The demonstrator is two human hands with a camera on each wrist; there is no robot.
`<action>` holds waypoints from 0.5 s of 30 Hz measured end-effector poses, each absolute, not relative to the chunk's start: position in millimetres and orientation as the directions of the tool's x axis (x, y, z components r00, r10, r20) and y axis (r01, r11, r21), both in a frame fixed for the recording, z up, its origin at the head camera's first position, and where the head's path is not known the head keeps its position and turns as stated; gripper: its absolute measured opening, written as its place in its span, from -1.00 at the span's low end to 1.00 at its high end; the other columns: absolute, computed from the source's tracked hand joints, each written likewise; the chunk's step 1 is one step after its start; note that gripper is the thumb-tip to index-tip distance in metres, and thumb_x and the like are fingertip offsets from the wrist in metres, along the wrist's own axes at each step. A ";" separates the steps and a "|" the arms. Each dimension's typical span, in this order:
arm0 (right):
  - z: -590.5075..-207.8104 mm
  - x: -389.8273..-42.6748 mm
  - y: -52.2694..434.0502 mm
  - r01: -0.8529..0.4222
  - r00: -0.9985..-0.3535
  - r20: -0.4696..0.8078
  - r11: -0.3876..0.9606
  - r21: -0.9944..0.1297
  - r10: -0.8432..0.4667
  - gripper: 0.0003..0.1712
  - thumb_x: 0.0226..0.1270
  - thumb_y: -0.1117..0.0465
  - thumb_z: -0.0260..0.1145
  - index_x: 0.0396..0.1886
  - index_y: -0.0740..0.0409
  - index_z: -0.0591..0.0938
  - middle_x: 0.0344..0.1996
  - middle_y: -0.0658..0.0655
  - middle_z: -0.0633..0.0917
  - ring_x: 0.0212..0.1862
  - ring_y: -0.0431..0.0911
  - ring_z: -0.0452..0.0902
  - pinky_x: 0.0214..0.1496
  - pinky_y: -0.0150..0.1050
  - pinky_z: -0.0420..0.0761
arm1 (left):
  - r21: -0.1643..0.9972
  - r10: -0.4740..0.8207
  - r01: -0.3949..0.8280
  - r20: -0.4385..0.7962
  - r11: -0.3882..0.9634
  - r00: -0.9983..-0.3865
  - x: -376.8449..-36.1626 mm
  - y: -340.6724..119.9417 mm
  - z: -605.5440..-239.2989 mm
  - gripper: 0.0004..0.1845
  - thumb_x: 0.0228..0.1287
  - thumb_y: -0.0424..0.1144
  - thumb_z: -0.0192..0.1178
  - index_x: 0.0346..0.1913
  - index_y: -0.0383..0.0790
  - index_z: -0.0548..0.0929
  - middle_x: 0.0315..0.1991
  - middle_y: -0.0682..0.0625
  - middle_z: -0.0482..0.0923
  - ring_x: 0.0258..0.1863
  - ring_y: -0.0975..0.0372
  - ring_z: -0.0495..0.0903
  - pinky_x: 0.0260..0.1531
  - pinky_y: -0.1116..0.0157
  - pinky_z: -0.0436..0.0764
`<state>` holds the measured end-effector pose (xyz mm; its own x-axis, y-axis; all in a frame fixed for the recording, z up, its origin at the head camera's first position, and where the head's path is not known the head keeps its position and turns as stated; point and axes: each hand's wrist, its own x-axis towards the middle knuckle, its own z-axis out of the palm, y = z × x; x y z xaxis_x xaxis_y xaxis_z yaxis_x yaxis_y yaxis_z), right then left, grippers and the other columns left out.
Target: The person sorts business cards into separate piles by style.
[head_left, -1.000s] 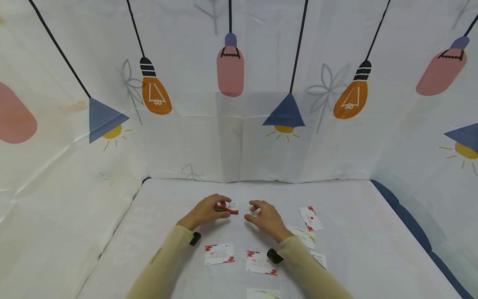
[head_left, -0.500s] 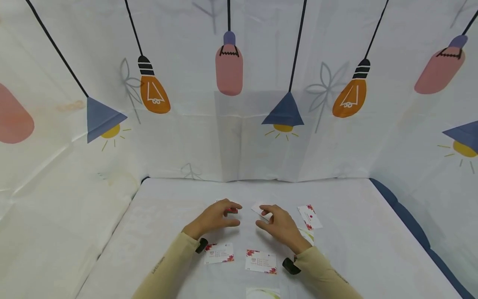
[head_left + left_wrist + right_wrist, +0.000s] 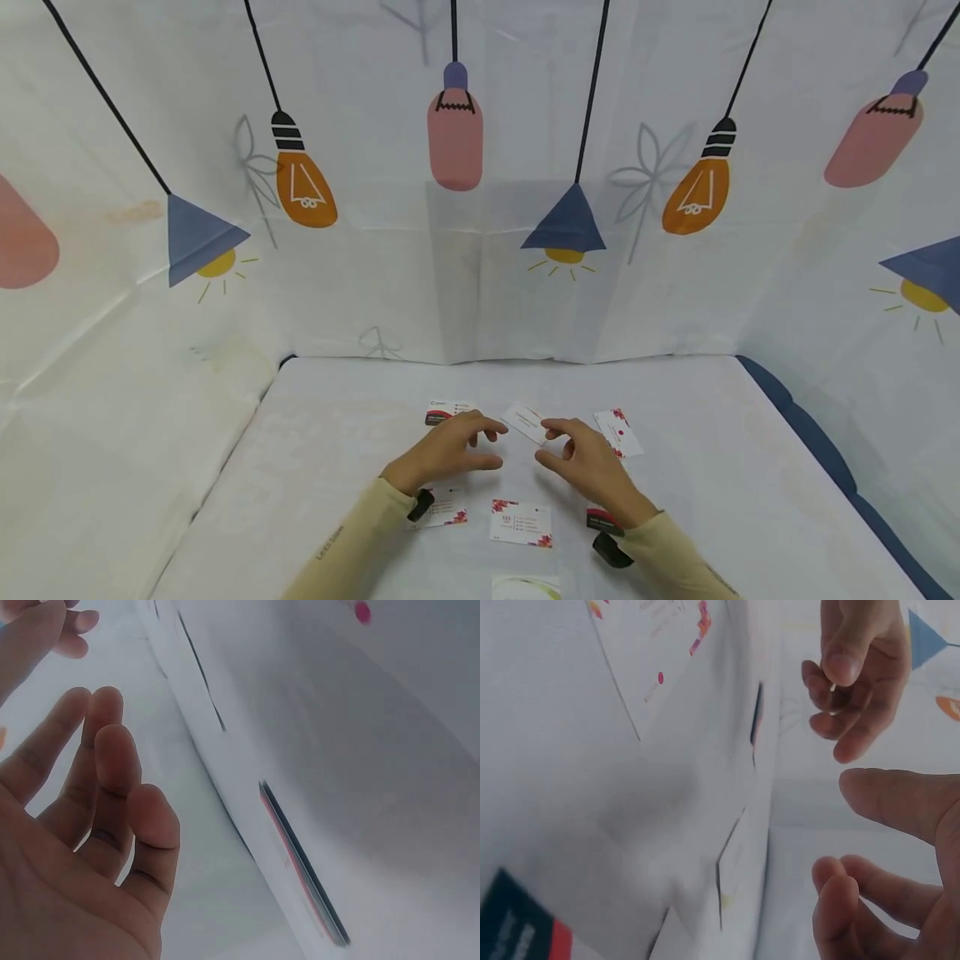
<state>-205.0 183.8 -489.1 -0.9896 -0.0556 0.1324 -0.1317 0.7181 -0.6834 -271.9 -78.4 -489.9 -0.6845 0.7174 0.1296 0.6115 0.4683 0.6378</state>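
My left hand (image 3: 448, 450) hovers above the table with loosely bent fingers, holding nothing. A red, black and white business card (image 3: 442, 412) lies just behind it. To its right, my right hand (image 3: 592, 471) is likewise empty, thumb and fingers apart. Between the fingertips of the two hands, slightly farther back, a plain white card (image 3: 523, 422) with faint print lies aslant. Behind the right hand a white card with red flowers (image 3: 618, 432) is partly covered. In the left wrist view, the left fingers (image 3: 112, 772) are spread above the table; the right wrist view shows the right thumb (image 3: 892, 799) raised.
Nearer me lie two floral cards, one (image 3: 521, 523) in the middle and one (image 3: 446, 508) partly under the left wrist. A dark red-edged card (image 3: 602, 520) shows beneath the right wrist, and a green-swirl card (image 3: 525, 587) at the bottom. A printed curtain (image 3: 480, 275) stands behind the table.
Both hands have shifted right and slightly nearer me. The red and black card at the left has come out from behind the left hand, and the plain white card now shows between the hands.
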 end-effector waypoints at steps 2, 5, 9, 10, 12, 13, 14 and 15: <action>-488.9 -200.4 187.2 -0.154 -0.986 0.147 0.716 -0.681 -0.073 -0.44 0.19 0.02 0.55 0.20 -0.03 0.67 -0.09 -0.04 0.69 -0.39 -0.26 0.42 -0.37 -0.32 0.44 | 0.638 0.722 0.616 0.132 0.462 -0.679 -270.1 -74.5 -490.6 -0.46 0.29 0.05 0.39 0.26 -0.07 0.62 -0.04 -0.01 0.61 -0.13 0.11 0.56 -0.14 0.31 0.52; -489.8 -194.2 192.1 -0.175 -0.983 0.162 0.722 -0.669 -0.088 -0.42 0.18 0.01 0.56 0.20 -0.01 0.67 -0.09 -0.05 0.69 -0.39 -0.27 0.42 -0.36 -0.32 0.44 | 0.632 0.735 0.628 0.133 0.454 -0.665 -268.4 -68.2 -492.8 -0.46 0.29 0.06 0.39 0.26 -0.07 0.62 -0.04 0.01 0.61 -0.13 0.12 0.57 -0.13 0.32 0.53; -492.6 -185.7 201.2 -0.163 -0.985 0.152 0.729 -0.665 -0.082 -0.41 0.18 -0.01 0.56 0.20 0.00 0.66 -0.08 -0.05 0.70 -0.40 -0.27 0.42 -0.36 -0.32 0.45 | 0.627 0.745 0.630 0.116 0.458 -0.657 -266.1 -59.4 -495.3 -0.46 0.28 0.07 0.39 0.26 -0.05 0.62 -0.04 0.07 0.62 -0.14 0.21 0.54 -0.14 0.36 0.52; -493.3 -183.3 203.9 -0.156 -0.986 0.148 0.728 -0.667 -0.076 -0.41 0.17 -0.01 0.57 0.20 0.00 0.66 -0.08 -0.04 0.70 -0.40 -0.27 0.43 -0.36 -0.32 0.45 | 0.629 0.746 0.627 0.108 0.460 -0.657 -265.4 -57.4 -495.7 -0.46 0.28 0.08 0.39 0.26 -0.03 0.62 -0.04 0.08 0.61 -0.14 0.24 0.53 -0.14 0.37 0.52; -495.4 -178.5 209.8 -0.141 -0.988 0.143 0.732 -0.666 -0.060 -0.41 0.17 -0.01 0.57 0.20 -0.01 0.67 -0.07 -0.04 0.71 -0.40 -0.27 0.42 -0.36 -0.33 0.45 | 0.627 0.751 0.628 0.101 0.461 -0.653 -264.0 -53.4 -496.2 -0.46 0.27 0.08 0.40 0.25 -0.03 0.62 -0.05 0.11 0.62 -0.16 0.28 0.51 -0.14 0.37 0.52; -496.2 -176.0 212.7 -0.134 -0.988 0.144 0.735 -0.665 -0.051 -0.42 0.16 0.00 0.58 0.19 -0.01 0.67 -0.08 -0.04 0.71 -0.40 -0.27 0.42 -0.35 -0.33 0.44 | 0.627 0.753 0.628 0.099 0.460 -0.650 -263.7 -51.6 -496.8 -0.46 0.27 0.08 0.40 0.25 -0.02 0.62 -0.05 0.12 0.61 -0.16 0.29 0.51 -0.14 0.38 0.51; -496.9 -173.6 215.5 -0.127 -0.989 0.145 0.740 -0.661 -0.040 -0.42 0.15 0.01 0.58 0.18 -0.02 0.67 -0.08 -0.04 0.71 -0.40 -0.28 0.42 -0.34 -0.33 0.44 | 0.627 0.755 0.629 0.096 0.460 -0.648 -263.0 -49.6 -496.9 -0.46 0.27 0.08 0.40 0.26 -0.01 0.62 -0.06 0.13 0.61 -0.16 0.30 0.50 -0.15 0.38 0.51; -497.5 -171.1 218.6 -0.121 -0.989 0.147 0.747 -0.654 -0.032 -0.42 0.15 0.01 0.59 0.18 -0.01 0.67 -0.08 -0.04 0.71 -0.41 -0.28 0.42 -0.35 -0.33 0.43 | 0.625 0.760 0.633 0.096 0.456 -0.643 -262.6 -47.7 -497.5 -0.46 0.27 0.08 0.40 0.26 -0.01 0.63 -0.06 0.13 0.62 -0.16 0.30 0.51 -0.15 0.39 0.51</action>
